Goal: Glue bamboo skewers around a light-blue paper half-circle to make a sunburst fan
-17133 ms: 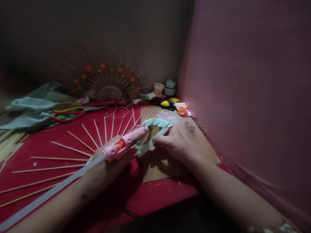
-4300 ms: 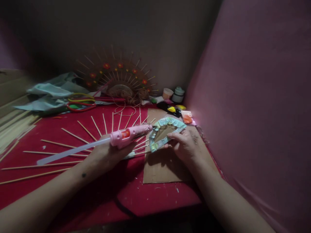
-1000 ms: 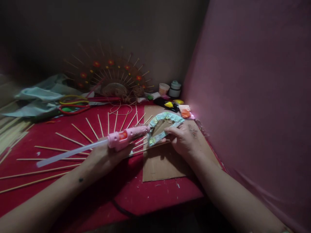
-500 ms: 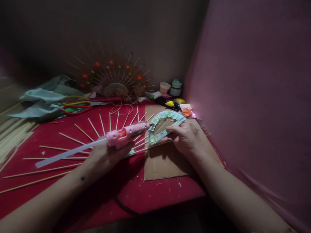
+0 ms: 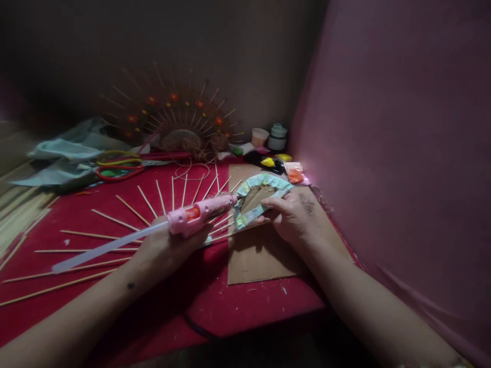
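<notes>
In my left hand (image 5: 169,250) is a pink glue gun (image 5: 199,213), with a long clear glue stick (image 5: 111,249) poking out of its back. Its nozzle meets the left edge of a half-ring frame (image 5: 264,180) wrapped in pale blue-green material; touching or just apart, I cannot tell. My right hand (image 5: 291,217) pinches the frame's straight lower side between thumb and fingers, holding it tilted above a cardboard sheet (image 5: 261,260). Thin wooden sticks (image 5: 126,208) fan out on the red tabletop, partly hidden behind my left hand.
Scissors (image 5: 118,173) with red handles and pale blue cloth (image 5: 69,148) lie at the back left. A stick fan with red flowers (image 5: 174,97) leans on the wall. Twine (image 5: 220,143), a small cup (image 5: 260,137), a lidded jar (image 5: 277,137) and clay packets (image 5: 294,175) stand behind.
Both hands stay nearly in place. The rear end of the glue stick has dipped slightly and shifted left; the nozzle remains at the frame's left edge.
</notes>
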{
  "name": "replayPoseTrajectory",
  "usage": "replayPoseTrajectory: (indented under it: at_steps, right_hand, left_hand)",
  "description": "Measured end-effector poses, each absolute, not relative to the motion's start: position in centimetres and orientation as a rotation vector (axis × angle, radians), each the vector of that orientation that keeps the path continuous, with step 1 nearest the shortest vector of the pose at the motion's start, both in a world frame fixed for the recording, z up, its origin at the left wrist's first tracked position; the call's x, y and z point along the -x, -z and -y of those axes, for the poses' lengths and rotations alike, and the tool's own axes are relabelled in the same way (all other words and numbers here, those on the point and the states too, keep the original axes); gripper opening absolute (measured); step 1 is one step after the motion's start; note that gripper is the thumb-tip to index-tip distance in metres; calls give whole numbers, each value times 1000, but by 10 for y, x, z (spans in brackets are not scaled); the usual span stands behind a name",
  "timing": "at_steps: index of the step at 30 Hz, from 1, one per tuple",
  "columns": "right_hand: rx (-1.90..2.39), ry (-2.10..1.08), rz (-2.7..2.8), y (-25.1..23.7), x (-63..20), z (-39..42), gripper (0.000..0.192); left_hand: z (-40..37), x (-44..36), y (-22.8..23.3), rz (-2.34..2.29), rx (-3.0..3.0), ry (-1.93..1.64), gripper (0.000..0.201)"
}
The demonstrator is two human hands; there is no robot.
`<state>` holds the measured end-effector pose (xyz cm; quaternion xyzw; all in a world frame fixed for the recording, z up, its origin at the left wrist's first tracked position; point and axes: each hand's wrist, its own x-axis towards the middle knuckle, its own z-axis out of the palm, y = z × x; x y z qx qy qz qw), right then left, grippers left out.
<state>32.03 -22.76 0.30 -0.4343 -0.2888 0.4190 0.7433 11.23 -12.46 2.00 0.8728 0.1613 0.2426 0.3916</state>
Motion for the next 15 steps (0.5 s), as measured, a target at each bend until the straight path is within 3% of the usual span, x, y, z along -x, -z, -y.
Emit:
replayPoseTrajectory:
  at_steps: [6, 15]
  right_hand:
    - [968, -905, 651, -2, -321, 229, 14]
    - [961, -915, 584, -4, -321, 229, 14]
  left_hand:
    - [131, -115, -20, -424, -2108, -654, 39]
    - [129, -113, -26, -472, -2097, -711, 42]
